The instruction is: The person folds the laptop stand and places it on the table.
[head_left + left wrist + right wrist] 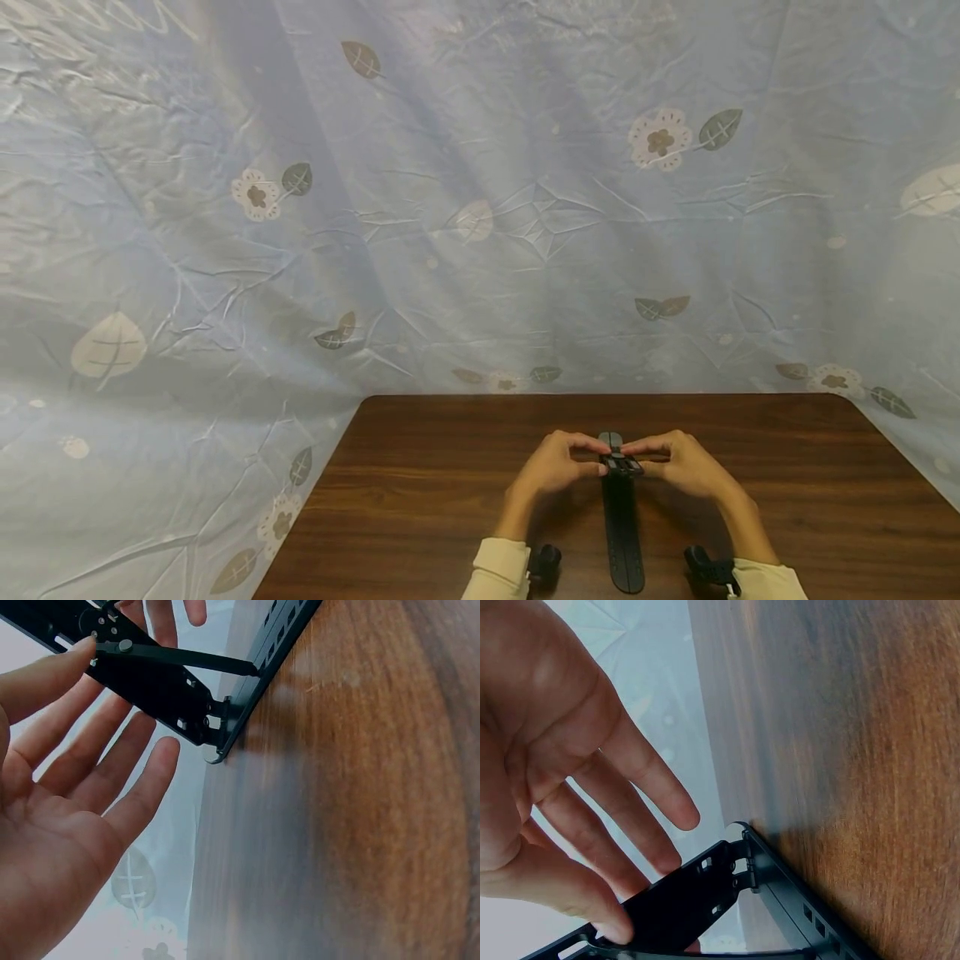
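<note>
Your left hand (552, 463) and right hand (684, 463) meet over a black folding stand (622, 521) that lies lengthwise on the wooden table (787, 492), near its middle and in line with your body. The stand looks like matte black plastic or metal: a long, narrow flat base with a row of small rectangular slots, a hinged upper plate (154, 686) lifted off it at the far end, and a thin strut (187, 658) running from the plate down into one of the slots. From the left wrist you can see your fingers almost straight and spread, with one fingertip (82, 652) touching the raised plate's edge near a small rivet. From the right wrist, your fingers are likewise extended, their tips (619, 930) resting on the plate rather than wrapped round it. The tabletop is smooth, dark brown, with a streaked wood grain and rounded corners. Behind it hangs a creased pale blue cloth (450, 208) printed with leaves and flowers. No writing or brand can be read anywhere.
</note>
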`<move>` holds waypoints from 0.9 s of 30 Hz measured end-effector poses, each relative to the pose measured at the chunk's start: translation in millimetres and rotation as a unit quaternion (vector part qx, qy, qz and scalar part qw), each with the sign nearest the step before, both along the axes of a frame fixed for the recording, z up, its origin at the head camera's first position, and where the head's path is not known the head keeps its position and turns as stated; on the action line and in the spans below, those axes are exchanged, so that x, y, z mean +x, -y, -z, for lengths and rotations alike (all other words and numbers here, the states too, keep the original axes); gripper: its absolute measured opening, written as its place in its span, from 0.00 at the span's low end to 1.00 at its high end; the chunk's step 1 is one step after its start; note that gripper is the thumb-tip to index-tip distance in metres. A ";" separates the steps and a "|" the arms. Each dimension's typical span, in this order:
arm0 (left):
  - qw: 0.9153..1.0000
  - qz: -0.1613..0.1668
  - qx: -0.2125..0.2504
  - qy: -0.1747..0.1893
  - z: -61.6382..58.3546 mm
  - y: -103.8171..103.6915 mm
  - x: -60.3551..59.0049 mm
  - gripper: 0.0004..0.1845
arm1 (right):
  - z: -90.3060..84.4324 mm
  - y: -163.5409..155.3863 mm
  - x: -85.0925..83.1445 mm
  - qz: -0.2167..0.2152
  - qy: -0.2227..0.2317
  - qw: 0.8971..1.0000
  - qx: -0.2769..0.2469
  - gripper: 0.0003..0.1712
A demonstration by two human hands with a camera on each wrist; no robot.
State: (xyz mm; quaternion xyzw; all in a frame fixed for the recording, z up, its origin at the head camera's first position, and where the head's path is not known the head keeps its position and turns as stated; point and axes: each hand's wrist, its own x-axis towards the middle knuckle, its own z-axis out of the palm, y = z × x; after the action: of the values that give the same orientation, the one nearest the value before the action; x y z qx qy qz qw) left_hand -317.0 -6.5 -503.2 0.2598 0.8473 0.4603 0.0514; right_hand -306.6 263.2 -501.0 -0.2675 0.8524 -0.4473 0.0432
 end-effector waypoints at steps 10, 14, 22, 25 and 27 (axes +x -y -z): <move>0.999 -0.005 0.017 -0.029 4.1 -8.1 -0.4 0.11 | 1.4 1.4 0.7 0.007 -0.008 1.000 0.005 0.23; 0.999 -0.017 0.011 -0.046 5.0 -9.6 -0.7 0.08 | 2.5 4.0 -1.7 0.020 -0.019 1.000 0.000 0.17; 0.999 -0.018 0.000 -0.044 4.1 -9.7 -0.2 0.08 | 1.3 6.0 -0.5 0.035 -0.010 0.999 0.003 0.15; 0.999 -0.012 0.000 -0.035 2.8 -9.2 0.8 0.09 | 1.2 5.9 0.4 0.033 -0.013 0.999 0.013 0.14; 0.999 -0.010 -0.003 -0.030 2.0 -8.8 1.1 0.08 | 1.2 5.8 0.8 0.031 -0.019 0.999 0.021 0.14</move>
State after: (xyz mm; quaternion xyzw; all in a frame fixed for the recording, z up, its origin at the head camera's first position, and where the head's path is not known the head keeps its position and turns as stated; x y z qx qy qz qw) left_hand -315.9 2.3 -505.3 0.2649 0.8524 0.4504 0.0218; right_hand -305.8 257.5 -502.2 -0.2482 0.8701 -0.4255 0.0192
